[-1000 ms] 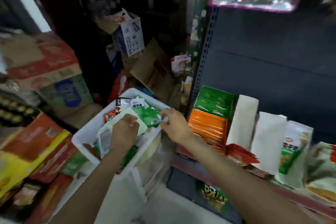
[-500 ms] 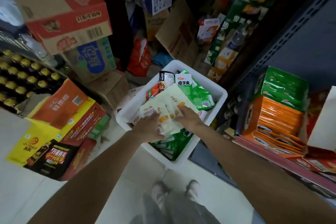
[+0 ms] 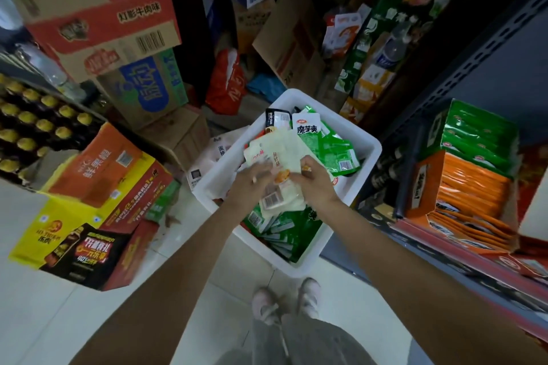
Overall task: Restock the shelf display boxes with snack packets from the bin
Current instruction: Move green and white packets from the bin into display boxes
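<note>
Hands, left hand [image 3: 250,184] and right hand [image 3: 315,181], are both gripping pale packets [image 3: 281,157] over the bin [image 3: 366,142]; squaring the stack first is probably helping before heading to the display boxes [image 3: 471,175] at 3 o'clock.

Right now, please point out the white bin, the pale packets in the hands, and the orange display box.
white bin [image 3: 369,142], head view, far right rim.
pale packets [image 3: 284,151], head view, top packet's face.
orange display box [image 3: 471,187], head view, stacked orange packets.
</note>
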A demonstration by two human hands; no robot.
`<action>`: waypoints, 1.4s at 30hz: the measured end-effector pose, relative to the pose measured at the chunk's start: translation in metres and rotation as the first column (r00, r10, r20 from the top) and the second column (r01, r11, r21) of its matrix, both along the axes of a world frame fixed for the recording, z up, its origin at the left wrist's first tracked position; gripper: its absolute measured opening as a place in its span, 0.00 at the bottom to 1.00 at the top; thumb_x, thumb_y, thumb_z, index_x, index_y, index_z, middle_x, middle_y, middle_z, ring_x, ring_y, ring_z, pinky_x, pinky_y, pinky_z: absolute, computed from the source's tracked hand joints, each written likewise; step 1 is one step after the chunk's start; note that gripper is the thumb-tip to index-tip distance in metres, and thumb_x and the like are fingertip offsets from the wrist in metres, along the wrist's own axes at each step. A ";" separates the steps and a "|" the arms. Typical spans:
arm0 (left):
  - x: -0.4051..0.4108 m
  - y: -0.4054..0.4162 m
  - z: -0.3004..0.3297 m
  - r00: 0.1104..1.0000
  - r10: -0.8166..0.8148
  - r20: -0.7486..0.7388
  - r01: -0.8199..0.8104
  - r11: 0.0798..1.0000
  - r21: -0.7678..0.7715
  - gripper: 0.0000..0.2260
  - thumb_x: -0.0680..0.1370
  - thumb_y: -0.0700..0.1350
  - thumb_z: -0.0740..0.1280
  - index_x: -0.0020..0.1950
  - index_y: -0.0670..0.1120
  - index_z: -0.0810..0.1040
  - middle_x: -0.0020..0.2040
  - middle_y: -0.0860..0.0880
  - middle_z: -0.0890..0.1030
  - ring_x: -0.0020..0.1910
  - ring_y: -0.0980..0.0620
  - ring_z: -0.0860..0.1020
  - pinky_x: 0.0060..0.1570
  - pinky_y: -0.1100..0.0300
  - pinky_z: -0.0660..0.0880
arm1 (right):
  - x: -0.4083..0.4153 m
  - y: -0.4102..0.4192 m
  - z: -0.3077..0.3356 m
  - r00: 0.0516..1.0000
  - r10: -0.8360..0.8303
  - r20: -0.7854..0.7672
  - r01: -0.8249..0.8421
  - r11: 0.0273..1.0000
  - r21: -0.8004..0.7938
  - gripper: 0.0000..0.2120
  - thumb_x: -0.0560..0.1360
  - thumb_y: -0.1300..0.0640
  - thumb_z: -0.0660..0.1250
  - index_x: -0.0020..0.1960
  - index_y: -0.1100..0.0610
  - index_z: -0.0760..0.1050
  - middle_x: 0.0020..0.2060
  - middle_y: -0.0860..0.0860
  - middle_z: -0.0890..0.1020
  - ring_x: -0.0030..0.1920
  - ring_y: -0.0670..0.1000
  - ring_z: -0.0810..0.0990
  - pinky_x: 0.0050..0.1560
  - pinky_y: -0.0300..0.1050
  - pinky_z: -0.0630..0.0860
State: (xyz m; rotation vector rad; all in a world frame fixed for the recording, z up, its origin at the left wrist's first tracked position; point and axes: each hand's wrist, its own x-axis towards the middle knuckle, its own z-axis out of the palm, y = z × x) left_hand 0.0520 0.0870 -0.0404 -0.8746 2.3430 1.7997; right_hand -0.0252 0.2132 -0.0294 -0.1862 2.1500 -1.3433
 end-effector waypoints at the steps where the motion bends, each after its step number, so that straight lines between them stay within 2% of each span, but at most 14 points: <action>1: -0.009 -0.001 0.006 0.994 0.113 -0.009 -0.112 0.992 0.054 0.20 0.78 0.49 0.65 0.69 0.48 0.69 0.61 0.49 0.75 0.57 0.54 0.73 0.51 0.64 0.70 | -0.004 0.001 0.007 0.998 -0.057 0.038 0.059 0.995 -0.076 0.14 0.73 0.66 0.66 0.37 0.55 0.62 0.32 0.61 0.72 0.36 0.51 0.71 0.38 0.46 0.65; 4: -0.032 0.000 0.026 0.952 0.303 0.038 -0.299 0.903 0.309 0.21 0.76 0.45 0.68 0.67 0.43 0.67 0.52 0.48 0.79 0.54 0.48 0.76 0.50 0.54 0.74 | -0.020 0.007 0.036 0.968 -0.197 0.153 0.223 0.958 -0.179 0.11 0.75 0.65 0.65 0.38 0.55 0.67 0.39 0.55 0.80 0.38 0.54 0.78 0.39 0.46 0.73; 7: -0.045 0.010 0.053 0.974 0.225 -0.006 -0.203 0.891 0.406 0.11 0.77 0.39 0.66 0.60 0.41 0.76 0.42 0.49 0.80 0.43 0.48 0.78 0.41 0.57 0.74 | -0.030 0.022 0.060 0.976 -0.205 0.069 0.214 0.963 -0.163 0.04 0.77 0.63 0.64 0.46 0.55 0.70 0.40 0.51 0.78 0.40 0.53 0.78 0.36 0.43 0.77; 11: -0.066 0.045 0.092 0.963 0.199 -0.184 -0.140 0.946 0.291 0.10 0.75 0.33 0.66 0.55 0.41 0.79 0.49 0.45 0.81 0.43 0.51 0.79 0.39 0.64 0.75 | -0.046 0.058 0.085 0.968 -0.155 -0.197 0.160 0.987 0.011 0.29 0.74 0.59 0.69 0.70 0.54 0.60 0.52 0.53 0.75 0.51 0.52 0.76 0.52 0.47 0.75; 14: -0.082 0.084 0.118 0.957 0.157 -0.243 -0.067 0.937 0.342 0.09 0.75 0.36 0.68 0.55 0.39 0.78 0.48 0.45 0.82 0.40 0.52 0.81 0.40 0.64 0.78 | -0.051 0.092 0.110 0.969 -0.177 -0.172 0.167 0.983 -0.071 0.26 0.75 0.57 0.68 0.71 0.51 0.62 0.55 0.52 0.78 0.50 0.50 0.78 0.48 0.45 0.76; 17: -0.097 0.133 0.142 0.965 0.026 -0.262 0.138 0.797 0.589 0.12 0.78 0.42 0.64 0.62 0.44 0.77 0.54 0.42 0.82 0.50 0.42 0.81 0.51 0.49 0.78 | -0.054 0.135 0.134 0.944 -0.296 -0.144 0.257 0.936 -0.240 0.24 0.77 0.61 0.65 0.71 0.53 0.63 0.56 0.52 0.79 0.54 0.52 0.79 0.55 0.48 0.76; 19: -0.107 0.170 0.157 0.955 -0.065 -0.288 0.255 0.673 0.694 0.12 0.80 0.40 0.60 0.60 0.48 0.76 0.52 0.45 0.83 0.47 0.45 0.82 0.48 0.50 0.79 | -0.062 0.167 0.141 0.892 -0.339 -0.297 0.314 0.940 -0.132 0.21 0.78 0.59 0.63 0.70 0.54 0.66 0.56 0.54 0.78 0.56 0.55 0.77 0.57 0.47 0.74; 22: -0.119 0.235 0.167 0.904 -0.265 -0.335 0.402 0.790 0.462 0.17 0.79 0.36 0.60 0.66 0.49 0.72 0.56 0.48 0.80 0.51 0.50 0.79 0.54 0.52 0.76 | -0.070 0.225 0.152 0.849 -0.369 -0.378 0.399 0.917 0.001 0.21 0.73 0.44 0.63 0.59 0.57 0.76 0.51 0.59 0.79 0.54 0.58 0.77 0.55 0.50 0.75; 24: -0.121 0.280 0.171 0.830 -0.454 -0.323 0.511 0.852 0.116 0.21 0.77 0.37 0.63 0.70 0.49 0.69 0.61 0.50 0.76 0.59 0.53 0.74 0.60 0.61 0.71 | -0.067 0.265 0.164 0.898 -0.402 -0.177 0.370 0.910 -0.189 0.20 0.75 0.40 0.63 0.54 0.55 0.78 0.48 0.53 0.82 0.50 0.51 0.80 0.50 0.43 0.78; 26: -0.119 0.324 0.175 0.734 -0.597 -0.325 0.597 0.795 -0.111 0.23 0.75 0.37 0.67 0.70 0.46 0.69 0.60 0.48 0.73 0.59 0.56 0.71 0.53 0.76 0.66 | -0.066 0.307 0.169 0.912 -0.410 -0.017 0.382 0.863 -0.330 0.15 0.74 0.41 0.64 0.51 0.52 0.77 0.46 0.50 0.81 0.50 0.49 0.80 0.55 0.45 0.77; 29: -0.119 0.383 0.182 0.704 -0.622 -0.344 0.627 0.771 -0.111 0.25 0.74 0.38 0.70 0.70 0.43 0.69 0.58 0.49 0.68 0.60 0.58 0.67 0.55 0.80 0.63 | -0.066 0.375 0.171 0.843 -0.536 0.040 0.487 0.731 -0.478 0.11 0.78 0.49 0.61 0.49 0.56 0.76 0.44 0.54 0.81 0.47 0.52 0.80 0.54 0.50 0.76; 32: -0.135 0.428 0.182 0.772 -0.516 -0.373 0.511 0.851 -0.119 0.19 0.75 0.39 0.69 0.65 0.40 0.74 0.57 0.48 0.74 0.59 0.55 0.71 0.53 0.75 0.67 | -0.067 0.440 0.173 0.792 -0.598 0.124 0.558 0.626 -0.545 0.09 0.80 0.59 0.58 0.50 0.58 0.78 0.44 0.54 0.84 0.45 0.53 0.81 0.52 0.48 0.77; 35: -0.151 0.469 0.175 0.822 -0.452 -0.347 0.435 0.891 -0.128 0.19 0.71 0.40 0.73 0.59 0.40 0.74 0.58 0.43 0.78 0.56 0.48 0.77 0.56 0.57 0.73 | -0.065 0.492 0.175 0.843 -0.535 0.054 0.481 0.705 -0.521 0.09 0.77 0.63 0.63 0.56 0.62 0.77 0.53 0.58 0.83 0.52 0.57 0.81 0.57 0.53 0.77; 42: -0.162 0.546 0.174 0.863 -0.380 -0.333 0.380 0.923 -0.068 0.16 0.70 0.43 0.75 0.53 0.47 0.73 0.53 0.50 0.80 0.52 0.52 0.79 0.52 0.53 0.78 | -0.068 0.590 0.172 0.859 -0.511 0.011 0.452 0.751 -0.482 0.13 0.74 0.63 0.68 0.58 0.60 0.76 0.51 0.55 0.84 0.50 0.55 0.83 0.48 0.50 0.80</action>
